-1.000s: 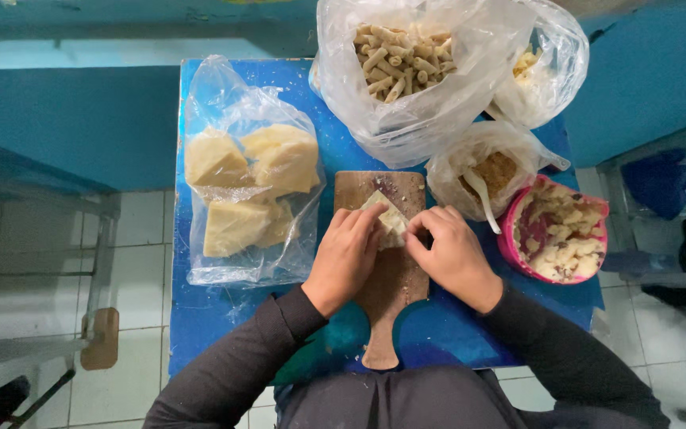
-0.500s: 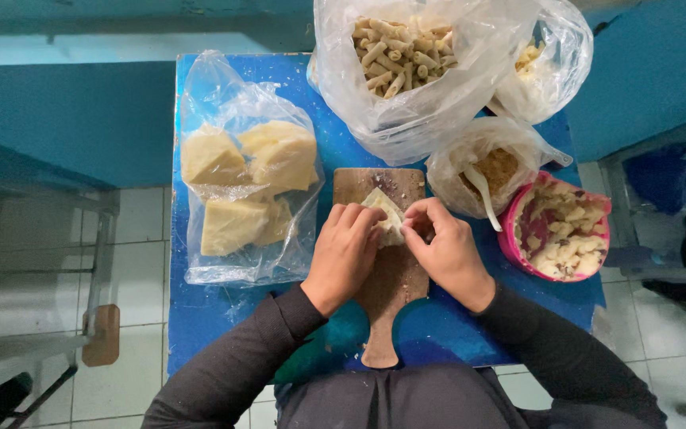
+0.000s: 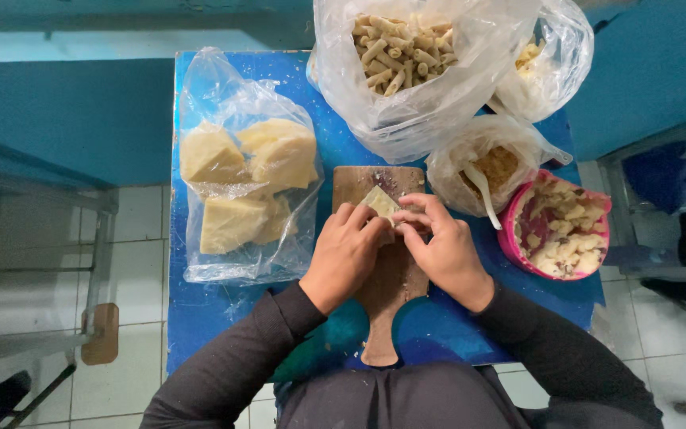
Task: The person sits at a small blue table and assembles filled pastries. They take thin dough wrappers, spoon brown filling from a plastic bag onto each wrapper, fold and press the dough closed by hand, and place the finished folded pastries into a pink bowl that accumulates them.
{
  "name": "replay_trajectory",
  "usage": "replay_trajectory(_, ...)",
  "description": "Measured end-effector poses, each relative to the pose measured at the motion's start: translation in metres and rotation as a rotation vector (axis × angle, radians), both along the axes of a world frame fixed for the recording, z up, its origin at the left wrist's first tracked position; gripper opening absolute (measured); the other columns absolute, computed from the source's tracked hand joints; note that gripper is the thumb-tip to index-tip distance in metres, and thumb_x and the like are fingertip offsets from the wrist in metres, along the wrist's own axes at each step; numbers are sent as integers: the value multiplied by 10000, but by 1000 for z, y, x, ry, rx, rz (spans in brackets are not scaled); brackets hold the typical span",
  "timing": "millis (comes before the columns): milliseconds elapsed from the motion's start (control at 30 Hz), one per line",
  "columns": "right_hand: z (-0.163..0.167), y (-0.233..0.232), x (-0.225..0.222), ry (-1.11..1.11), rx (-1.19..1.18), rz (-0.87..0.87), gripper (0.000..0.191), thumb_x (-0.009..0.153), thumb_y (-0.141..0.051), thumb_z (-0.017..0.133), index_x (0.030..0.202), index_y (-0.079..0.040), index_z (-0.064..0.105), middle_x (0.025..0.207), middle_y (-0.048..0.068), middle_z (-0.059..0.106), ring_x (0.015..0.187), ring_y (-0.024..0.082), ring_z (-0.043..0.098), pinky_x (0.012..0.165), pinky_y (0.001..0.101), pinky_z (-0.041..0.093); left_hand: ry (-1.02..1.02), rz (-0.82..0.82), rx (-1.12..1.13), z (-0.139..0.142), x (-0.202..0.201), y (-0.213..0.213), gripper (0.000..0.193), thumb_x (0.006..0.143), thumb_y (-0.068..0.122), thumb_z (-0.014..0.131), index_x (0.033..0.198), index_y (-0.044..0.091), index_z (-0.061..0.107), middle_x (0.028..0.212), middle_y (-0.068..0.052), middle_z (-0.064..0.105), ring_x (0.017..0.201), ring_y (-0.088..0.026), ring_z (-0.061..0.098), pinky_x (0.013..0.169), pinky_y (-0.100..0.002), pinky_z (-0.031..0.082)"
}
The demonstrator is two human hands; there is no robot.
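Dough piece (image 3: 379,203) pinched between both hands' fingers (image 3: 411,216).

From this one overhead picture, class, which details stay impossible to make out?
- Head view: the pale dough piece on the wooden paddle board is mostly hidden by the left hand and right hand.
- The large clear plastic bag of rolled pieces is cut off by the top edge.

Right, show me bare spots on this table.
Free: the blue tabletop strip below the clear bag of pale dough blocks, beside the left hand. Crowded: the far right side, with the bags and the pink bowl.
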State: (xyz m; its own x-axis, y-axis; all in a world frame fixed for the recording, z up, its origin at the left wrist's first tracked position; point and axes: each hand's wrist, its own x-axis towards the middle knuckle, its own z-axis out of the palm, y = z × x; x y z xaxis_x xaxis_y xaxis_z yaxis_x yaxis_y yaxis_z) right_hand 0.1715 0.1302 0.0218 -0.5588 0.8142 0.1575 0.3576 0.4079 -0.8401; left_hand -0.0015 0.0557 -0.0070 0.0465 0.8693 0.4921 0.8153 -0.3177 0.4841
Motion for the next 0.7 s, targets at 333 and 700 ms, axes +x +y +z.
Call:
replay_trajectory(333,-1,6,9,-319,761,255,138,823,-132,730,957,-122,700,967,13,664,965,264,581,804,420,439,-84,-91,-60,11,-12,0,145,892,105,721,1022,71,668,1010,-107,620,983,-341,575,875,-425,489)
replay_trajectory(700,-8,22,4,-221,495,242,78,913,-120,679,961,-59,678,941,103,659,930,346,576,844,440,467,-89,-49,-1,8,-9,2,162,863,60,703,1020,70,664,985,-110,621,948,-341,577,844,-426,492)
